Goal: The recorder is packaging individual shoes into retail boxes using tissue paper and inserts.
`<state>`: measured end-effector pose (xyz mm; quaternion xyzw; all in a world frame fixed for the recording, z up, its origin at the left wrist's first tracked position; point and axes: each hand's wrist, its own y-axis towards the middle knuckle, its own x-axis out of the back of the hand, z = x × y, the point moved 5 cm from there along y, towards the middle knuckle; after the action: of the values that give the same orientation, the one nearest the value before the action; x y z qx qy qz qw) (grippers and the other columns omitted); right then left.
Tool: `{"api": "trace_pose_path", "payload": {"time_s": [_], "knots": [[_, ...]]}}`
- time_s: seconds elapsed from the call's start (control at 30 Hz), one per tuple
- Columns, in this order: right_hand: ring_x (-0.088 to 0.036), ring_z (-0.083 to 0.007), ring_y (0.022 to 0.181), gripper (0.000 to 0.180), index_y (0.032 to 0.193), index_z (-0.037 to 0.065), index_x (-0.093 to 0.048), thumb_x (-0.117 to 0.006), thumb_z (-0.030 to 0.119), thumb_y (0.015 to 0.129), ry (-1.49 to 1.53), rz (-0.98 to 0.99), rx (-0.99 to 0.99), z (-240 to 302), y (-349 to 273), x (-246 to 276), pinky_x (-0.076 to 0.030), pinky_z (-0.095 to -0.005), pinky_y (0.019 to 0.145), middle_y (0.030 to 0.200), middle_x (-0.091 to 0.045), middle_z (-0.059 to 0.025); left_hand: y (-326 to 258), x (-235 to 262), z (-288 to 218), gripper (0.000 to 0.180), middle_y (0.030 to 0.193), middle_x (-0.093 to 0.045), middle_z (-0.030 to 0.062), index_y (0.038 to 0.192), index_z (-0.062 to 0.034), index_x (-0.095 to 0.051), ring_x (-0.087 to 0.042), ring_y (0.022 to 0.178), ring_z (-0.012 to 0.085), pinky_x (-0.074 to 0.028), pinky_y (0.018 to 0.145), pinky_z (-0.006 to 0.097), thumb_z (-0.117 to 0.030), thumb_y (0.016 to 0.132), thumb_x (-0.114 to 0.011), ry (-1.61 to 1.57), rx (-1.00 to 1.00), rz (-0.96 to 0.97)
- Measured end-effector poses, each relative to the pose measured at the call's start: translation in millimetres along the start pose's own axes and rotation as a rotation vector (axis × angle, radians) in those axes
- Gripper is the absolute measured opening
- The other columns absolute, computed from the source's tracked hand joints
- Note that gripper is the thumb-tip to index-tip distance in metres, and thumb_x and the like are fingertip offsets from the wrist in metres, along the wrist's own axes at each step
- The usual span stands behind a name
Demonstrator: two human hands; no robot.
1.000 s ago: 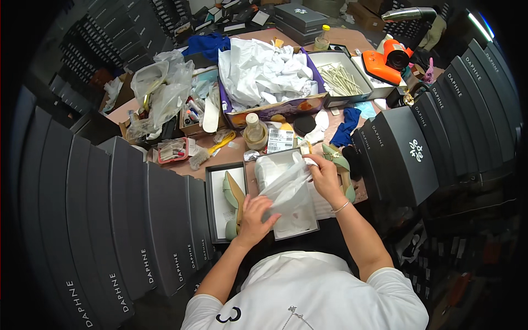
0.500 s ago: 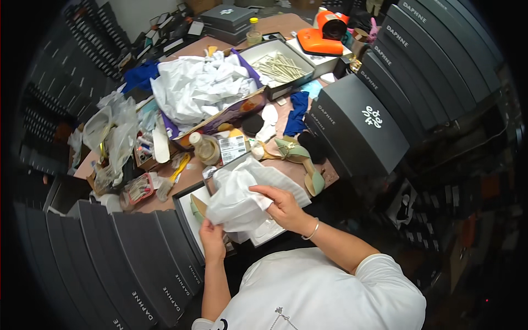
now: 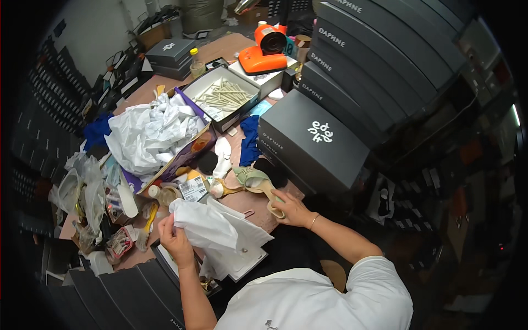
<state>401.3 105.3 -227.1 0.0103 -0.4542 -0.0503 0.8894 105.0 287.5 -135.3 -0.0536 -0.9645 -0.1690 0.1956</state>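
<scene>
My left hand [image 3: 176,245] pinches the edge of a sheet of white tissue paper [image 3: 206,223], which drapes over an open shoe box [image 3: 165,254] in front of me. Closed on the heel end of a light green sandal [image 3: 250,177] is my right hand [image 3: 295,210]. The sandal lies on the pinkish table, its strap end pointing away from me. Most of what is inside the box is hidden by the paper; a small gold-coloured piece shows near my left forearm.
Dark shoe boxes [image 3: 313,132] are stacked at the right, more [image 3: 121,294] at the lower left. A purple carton [image 3: 192,148] heaped with crumpled paper stands left of centre. Behind it are a tray of pale sticks [image 3: 225,94], an orange device [image 3: 264,58] and a blue cloth [image 3: 249,140].
My right hand has let go of the tissue paper and moved right onto the sandal. My left hand keeps the paper, now lifted at its edge. The whole view has shifted.
</scene>
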Motion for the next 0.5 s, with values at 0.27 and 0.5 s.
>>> {"api": "trace_pose_path", "payload": {"time_s": [0.27, 0.5], "knots": [[-0.056, -0.0214, 0.109, 0.052, 0.113, -0.005, -0.061, -0.068, 0.029, 0.075, 1.254, 0.202, -0.083, 120.2, -54.5, 113.6, -0.042, -0.0331, 0.097, 0.12, -0.059, -0.0146, 26.3, -37.9, -3.0, 0.027, 0.095, -0.055, 0.0046, 0.104, -0.0004, -0.056, -0.051, 0.087, 0.0136, -0.042, 0.081, 0.027, -0.001, 0.078, -0.065, -0.322, 0.108, 0.0], [-0.065, -0.0175, 0.082, 0.037, 0.108, -0.002, -0.06, -0.062, 0.029, 0.088, 1.748, -0.208, -0.446, 125.4, -42.9, 2.9, -0.057, -0.0296, 0.068, 0.097, -0.064, -0.0116, -54.6, -0.7, -43.7, 0.017, 0.081, -0.057, 0.0026, 0.092, -0.0009, -0.067, -0.054, 0.075, 0.0114, -0.044, 0.067, 0.024, 0.002, 0.076, -0.064, -0.278, 0.068, 0.246]]}}
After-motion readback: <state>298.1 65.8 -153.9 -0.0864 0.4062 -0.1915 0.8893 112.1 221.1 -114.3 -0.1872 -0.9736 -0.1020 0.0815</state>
